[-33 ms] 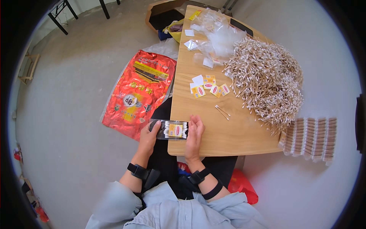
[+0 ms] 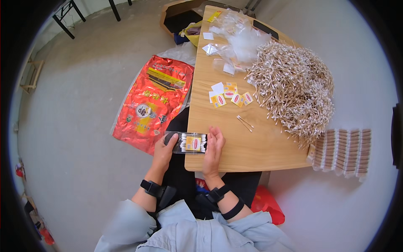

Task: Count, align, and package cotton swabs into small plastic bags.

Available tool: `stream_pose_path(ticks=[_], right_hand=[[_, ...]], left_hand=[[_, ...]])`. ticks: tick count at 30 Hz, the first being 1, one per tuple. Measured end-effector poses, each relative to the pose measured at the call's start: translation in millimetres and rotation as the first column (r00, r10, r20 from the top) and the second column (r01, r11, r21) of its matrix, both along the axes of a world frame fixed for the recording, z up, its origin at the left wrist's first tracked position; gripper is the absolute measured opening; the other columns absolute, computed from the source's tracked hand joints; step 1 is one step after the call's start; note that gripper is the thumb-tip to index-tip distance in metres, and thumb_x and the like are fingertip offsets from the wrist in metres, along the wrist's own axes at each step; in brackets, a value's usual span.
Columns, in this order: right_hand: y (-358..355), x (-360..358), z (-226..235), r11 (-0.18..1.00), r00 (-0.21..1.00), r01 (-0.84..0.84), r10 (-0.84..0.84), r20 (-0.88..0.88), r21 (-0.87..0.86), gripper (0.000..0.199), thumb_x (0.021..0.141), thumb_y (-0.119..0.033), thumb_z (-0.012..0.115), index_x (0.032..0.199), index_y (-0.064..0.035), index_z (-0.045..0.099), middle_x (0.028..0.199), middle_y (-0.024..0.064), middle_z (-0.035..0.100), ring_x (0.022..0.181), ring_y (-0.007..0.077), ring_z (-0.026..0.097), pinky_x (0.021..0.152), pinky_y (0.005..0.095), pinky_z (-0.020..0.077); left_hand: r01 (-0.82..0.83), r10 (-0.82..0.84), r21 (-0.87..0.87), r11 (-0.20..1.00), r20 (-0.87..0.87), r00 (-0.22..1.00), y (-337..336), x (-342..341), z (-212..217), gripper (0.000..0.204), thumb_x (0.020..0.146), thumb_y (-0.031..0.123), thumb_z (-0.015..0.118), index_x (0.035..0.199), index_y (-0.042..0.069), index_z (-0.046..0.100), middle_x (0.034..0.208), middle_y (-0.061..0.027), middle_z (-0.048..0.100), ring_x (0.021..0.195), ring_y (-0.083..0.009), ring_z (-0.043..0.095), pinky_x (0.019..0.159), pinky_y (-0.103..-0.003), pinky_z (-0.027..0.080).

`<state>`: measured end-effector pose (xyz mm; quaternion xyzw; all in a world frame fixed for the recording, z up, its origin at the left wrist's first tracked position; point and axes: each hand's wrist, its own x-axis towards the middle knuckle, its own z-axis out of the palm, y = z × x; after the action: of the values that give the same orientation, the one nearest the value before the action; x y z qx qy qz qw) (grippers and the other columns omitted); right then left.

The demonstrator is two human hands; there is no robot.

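Nothing visibly moved. Left hand (image 2: pixel 161 153) pinches a pack (image 2: pixel 193 143), right hand (image 2: pixel 213 153) straight-fingered beside it. Three-o'clock stacks (image 2: pixel 343 153) look done (two-o'clock swabs (image 2: pixel 291 86) remain).

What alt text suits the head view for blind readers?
A person's left hand holds a packet of cotton swabs at the corner of a wooden table, the right hand at the packet's right end. A large heap of loose swabs lies on the table, with small cards nearby; a red bag is at left.
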<state>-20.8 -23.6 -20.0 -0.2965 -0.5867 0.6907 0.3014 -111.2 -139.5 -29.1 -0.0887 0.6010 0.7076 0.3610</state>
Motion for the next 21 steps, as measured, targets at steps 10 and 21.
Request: stream_pose_path(ticks=[10, 21], right_hand=[[-9.1, -4.0, 3.4, 0.998, 1.0, 0.007, -0.007, -0.001, 0.063, 0.05, 0.102, -0.022, 0.039, 0.143, 0.0042, 0.025, 0.139, 0.0191, 0.031, 0.138, 0.0299, 0.031, 0.116, 0.0413, 0.0207], [-7.0, -3.5, 0.9, 0.993, 0.998, -0.066, 0.064, 0.018, 0.094, 0.051, 0.102, -0.022, 0.039, 0.143, 0.0041, 0.023, 0.139, 0.019, 0.032, 0.138, 0.0297, 0.031, 0.116, 0.0418, 0.0198]], left_hand=[[0.061, -0.061, 0.053, 0.997, -0.004, 0.998, -10.2, 2.5, 3.8, 0.022, 0.093, 0.021, 0.065, 0.105, 0.003, 0.065, 0.094, 0.0003, 0.066, 0.085, -0.006, 0.06, 0.077, -0.023, 0.047], [0.078, -0.078, 0.028, 0.997, 0.007, 0.997, -7.8, 2.9, -4.5, 0.022, 0.092, 0.022, 0.066, 0.106, 0.005, 0.065, 0.094, 0.0023, 0.066, 0.081, -0.0052, 0.06, 0.073, -0.023, 0.048]])
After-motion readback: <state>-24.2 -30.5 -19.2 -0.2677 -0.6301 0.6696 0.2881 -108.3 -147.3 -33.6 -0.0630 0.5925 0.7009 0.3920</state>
